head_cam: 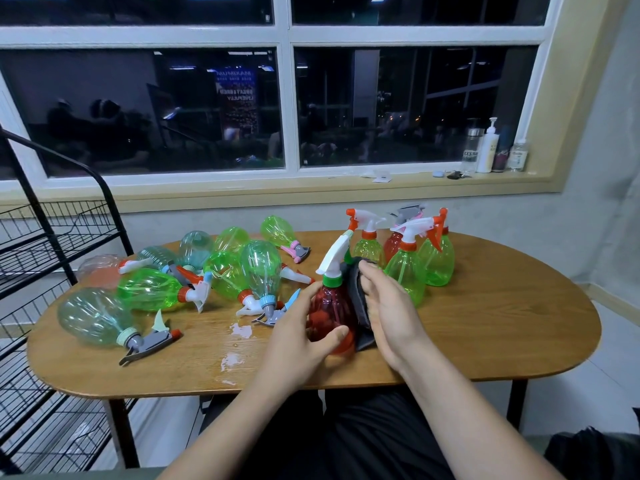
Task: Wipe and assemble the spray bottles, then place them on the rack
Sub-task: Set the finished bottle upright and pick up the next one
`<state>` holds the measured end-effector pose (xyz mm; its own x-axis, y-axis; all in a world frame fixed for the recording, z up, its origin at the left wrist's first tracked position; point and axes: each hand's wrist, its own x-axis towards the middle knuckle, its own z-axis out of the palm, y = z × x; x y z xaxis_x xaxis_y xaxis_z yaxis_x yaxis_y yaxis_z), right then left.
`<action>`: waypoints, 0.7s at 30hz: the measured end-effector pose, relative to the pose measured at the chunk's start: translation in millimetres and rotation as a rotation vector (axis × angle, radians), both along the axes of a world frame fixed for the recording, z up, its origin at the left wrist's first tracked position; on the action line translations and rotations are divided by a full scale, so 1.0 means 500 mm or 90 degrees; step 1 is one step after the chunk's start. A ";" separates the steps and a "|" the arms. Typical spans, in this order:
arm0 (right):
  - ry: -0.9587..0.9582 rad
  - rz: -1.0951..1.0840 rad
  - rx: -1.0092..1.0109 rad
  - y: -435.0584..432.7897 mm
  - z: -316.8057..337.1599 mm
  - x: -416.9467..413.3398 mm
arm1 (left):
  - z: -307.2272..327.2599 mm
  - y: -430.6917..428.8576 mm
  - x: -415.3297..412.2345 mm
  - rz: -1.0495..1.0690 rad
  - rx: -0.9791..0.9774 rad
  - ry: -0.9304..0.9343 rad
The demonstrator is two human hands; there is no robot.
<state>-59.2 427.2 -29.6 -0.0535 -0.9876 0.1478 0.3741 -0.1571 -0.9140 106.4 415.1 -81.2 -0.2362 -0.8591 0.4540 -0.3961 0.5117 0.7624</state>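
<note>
The left hand (298,337) has its fingers wrapped round the back of the red spray bottle (330,313) and its thumb laid across the lower front, gripping it firmly. The right hand (384,313) curves its fingers over a dark grey cloth (360,306) and holds it against the bottle's right side; I can't see that thumb from here. The bottle stands upright near the front edge of the wooden table (485,323), right in front of the person. It has a green collar and a white trigger head (337,252) fitted on top. Just behind it, to the right, stand four more assembled bottles: three green ones (407,271) and a red one (393,244) at the back. On the left half of the table lies a loose heap of bottles on their sides (152,289), mostly green and pale blue-green, with their trigger heads pointing all ways. A few wet patches (240,330) shine on the wood between the heap and the hands. The black wire rack (52,237) stands against the table's left end. On the windowsill (242,192) at the far right stand a few small containers (488,147).
</note>
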 end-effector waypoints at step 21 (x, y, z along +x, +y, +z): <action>0.047 -0.082 -0.004 0.029 0.053 -0.001 | 0.001 0.000 -0.003 0.000 0.005 0.000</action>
<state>-59.9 441.8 -3.2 -0.1692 -0.9722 0.1615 0.2826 -0.2049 -0.9371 105.1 415.2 -80.7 -0.2358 -0.8631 0.4465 -0.3963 0.5050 0.7668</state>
